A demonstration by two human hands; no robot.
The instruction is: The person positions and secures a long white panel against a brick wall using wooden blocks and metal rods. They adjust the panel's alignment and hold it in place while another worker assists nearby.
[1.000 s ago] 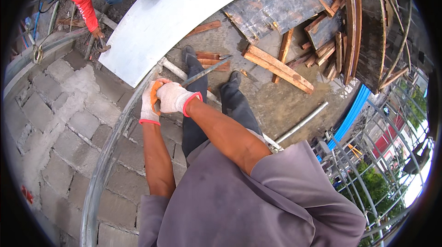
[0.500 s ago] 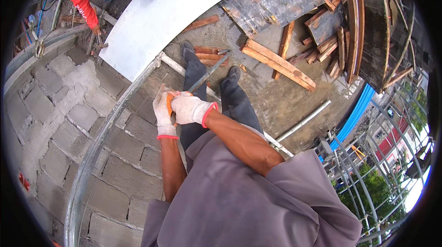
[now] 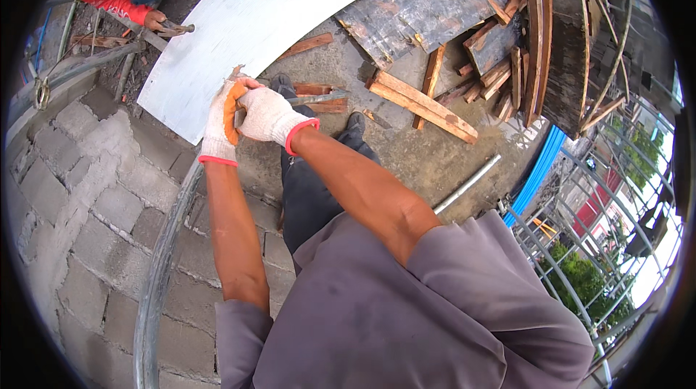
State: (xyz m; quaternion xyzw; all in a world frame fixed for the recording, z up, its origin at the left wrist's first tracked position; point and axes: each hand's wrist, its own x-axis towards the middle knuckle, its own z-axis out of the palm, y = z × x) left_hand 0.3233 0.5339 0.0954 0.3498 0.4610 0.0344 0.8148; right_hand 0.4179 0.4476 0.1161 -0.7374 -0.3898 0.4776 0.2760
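Note:
My left hand (image 3: pixel 223 117), in a white knit glove with a red cuff, is closed over the edge of a large white sheet (image 3: pixel 239 26), as seen from above. An orange patch shows at its palm, and a small brownish tip pokes out past the fingers; what it holds is hidden. Beside and touching it, my gloved right hand (image 3: pixel 268 115) is closed around a grey metal bar (image 3: pixel 313 98), which sticks out to the right. Bare fingertips show between the two gloves. Whether the sheet is touched I cannot tell.
A co-worker's hand (image 3: pixel 154 20) grips a hammer (image 3: pixel 177 29) at the sheet's far left. A metal pipe rail (image 3: pixel 163 273) runs beside a block wall (image 3: pixel 109 244). Lumber (image 3: pixel 424 105), dark panels (image 3: pixel 420 8), a loose pipe (image 3: pixel 467 184) and blue pipes (image 3: pixel 536 171) lie rightward.
Both my hands have moved up and left, from beside the rail to over the white sheet's edge, carrying the bar. The co-worker's hammer hand has moved up and right onto the sheet's edge.

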